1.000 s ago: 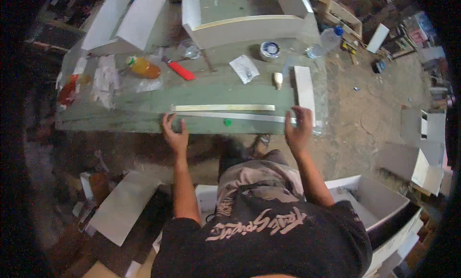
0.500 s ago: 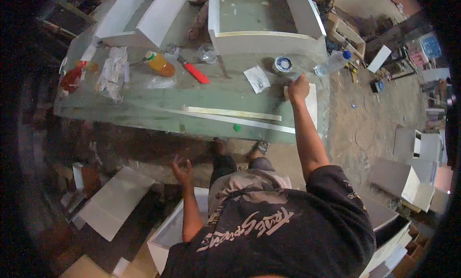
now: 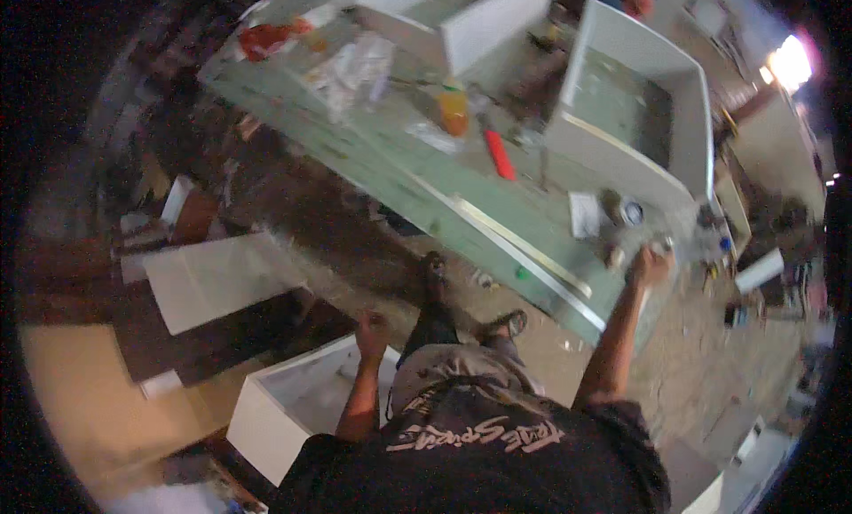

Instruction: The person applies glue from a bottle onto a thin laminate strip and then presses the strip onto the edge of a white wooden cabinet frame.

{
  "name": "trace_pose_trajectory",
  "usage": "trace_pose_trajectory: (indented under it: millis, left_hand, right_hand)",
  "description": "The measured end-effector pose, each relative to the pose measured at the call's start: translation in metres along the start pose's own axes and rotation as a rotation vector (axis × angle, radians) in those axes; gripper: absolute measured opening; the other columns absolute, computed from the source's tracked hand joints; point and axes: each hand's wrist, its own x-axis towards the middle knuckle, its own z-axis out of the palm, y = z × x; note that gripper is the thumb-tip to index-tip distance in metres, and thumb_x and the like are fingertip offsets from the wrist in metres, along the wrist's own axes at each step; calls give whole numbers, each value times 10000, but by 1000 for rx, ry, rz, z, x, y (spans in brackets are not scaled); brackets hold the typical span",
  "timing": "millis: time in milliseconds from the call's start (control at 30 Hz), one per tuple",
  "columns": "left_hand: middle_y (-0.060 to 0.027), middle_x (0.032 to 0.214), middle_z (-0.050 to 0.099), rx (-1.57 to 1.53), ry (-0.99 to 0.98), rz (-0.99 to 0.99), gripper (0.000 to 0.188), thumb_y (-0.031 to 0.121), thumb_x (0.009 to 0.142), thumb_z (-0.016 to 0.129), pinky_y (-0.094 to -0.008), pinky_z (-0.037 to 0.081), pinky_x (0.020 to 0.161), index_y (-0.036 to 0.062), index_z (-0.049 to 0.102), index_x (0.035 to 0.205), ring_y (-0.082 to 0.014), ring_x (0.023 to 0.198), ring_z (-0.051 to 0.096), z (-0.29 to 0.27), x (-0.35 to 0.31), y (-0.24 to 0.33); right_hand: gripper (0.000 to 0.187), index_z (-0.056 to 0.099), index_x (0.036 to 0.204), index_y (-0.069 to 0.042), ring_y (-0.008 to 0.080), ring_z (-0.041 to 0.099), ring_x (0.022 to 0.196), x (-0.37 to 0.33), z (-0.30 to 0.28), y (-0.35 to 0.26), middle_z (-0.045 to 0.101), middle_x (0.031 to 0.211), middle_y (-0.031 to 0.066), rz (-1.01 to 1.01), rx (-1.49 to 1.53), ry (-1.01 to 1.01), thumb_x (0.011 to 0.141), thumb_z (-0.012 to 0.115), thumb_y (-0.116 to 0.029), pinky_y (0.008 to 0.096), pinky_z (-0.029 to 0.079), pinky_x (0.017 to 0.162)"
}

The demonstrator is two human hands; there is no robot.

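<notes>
My right hand [image 3: 654,264] is over the right end of the green table [image 3: 399,181], its fingers curled. A small pale shape shows at the fingertips; blur hides what it is. Close by stand a round tin with a blue-and-white top [image 3: 631,213] and a white packet [image 3: 584,214]. My left hand [image 3: 373,334] hangs off the table, over a white open box [image 3: 266,416]; motion blur hides its fingers. Two narrow pale strips [image 3: 524,248] lie along the near table edge, beside a small green cap [image 3: 521,272].
White box frames [image 3: 628,163] stand at the back of the table. A red-handled tool [image 3: 499,154], an orange-yellow bottle [image 3: 453,112] and crumpled white cloth or plastic [image 3: 355,75] lie before them. A white panel [image 3: 222,279] and brown board [image 3: 71,372] are at lower left.
The whole view has turned, so the table now slants down to the right. My left hand's fingers were spread before and are now blurred. The white sheet under my right hand no longer shows plainly.
</notes>
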Motion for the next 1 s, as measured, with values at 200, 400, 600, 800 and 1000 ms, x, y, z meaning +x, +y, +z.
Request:
trace_pose_trajectory:
  millis: [200, 400, 600, 800, 1000]
  left_hand:
    - [-99, 1010, 662, -86, 78, -110, 478, 250, 872, 772, -336, 531, 805, 33, 566, 1246, -205, 954, 664, -14, 47, 6]
    - [-92, 1191, 645, -767, -439, 0, 614, 325, 906, 752, -378, 506, 949, 50, 502, 1395, -201, 1139, 605, -44, 171, 152]
    - [-91, 1244, 646, -944, -225, 121, 562, 219, 898, 764, -337, 533, 889, 79, 517, 1383, -183, 1110, 630, -137, 211, 157]
    - [-82, 1233, 649, -783, 190, -104, 429, 39, 892, 718, -315, 567, 853, 59, 573, 1294, -174, 1002, 678, -229, 273, 144]
    - [-89, 1100, 684, -724, 497, -69, 401, 20, 885, 710, -293, 537, 803, 25, 581, 1265, -177, 942, 667, -318, 373, 71]
  right_hand:
    - [450, 524, 1287, -30, 108, 557, 633, -190, 18, -199, 607, 745, 42, -409, 218, -272, 859, 659, 3, 246, 460, 593]
    - [720, 424, 1423, -71, 149, 672, 804, -364, 73, -371, 704, 915, 84, 93, 516, -1254, 786, 717, 94, 285, 547, 728]
    - [809, 425, 1443, -85, 170, 706, 911, -459, 144, -471, 732, 1091, 114, -313, 340, -1489, 736, 810, -8, 311, 559, 827]
    - [706, 473, 1398, -64, 146, 714, 819, -546, 230, -520, 741, 825, 103, -757, 470, -1392, 773, 801, -82, 311, 555, 724]
    - [617, 516, 1362, -70, 148, 706, 803, -621, 321, -599, 739, 853, 110, -631, 315, -1631, 811, 791, -102, 313, 554, 717]
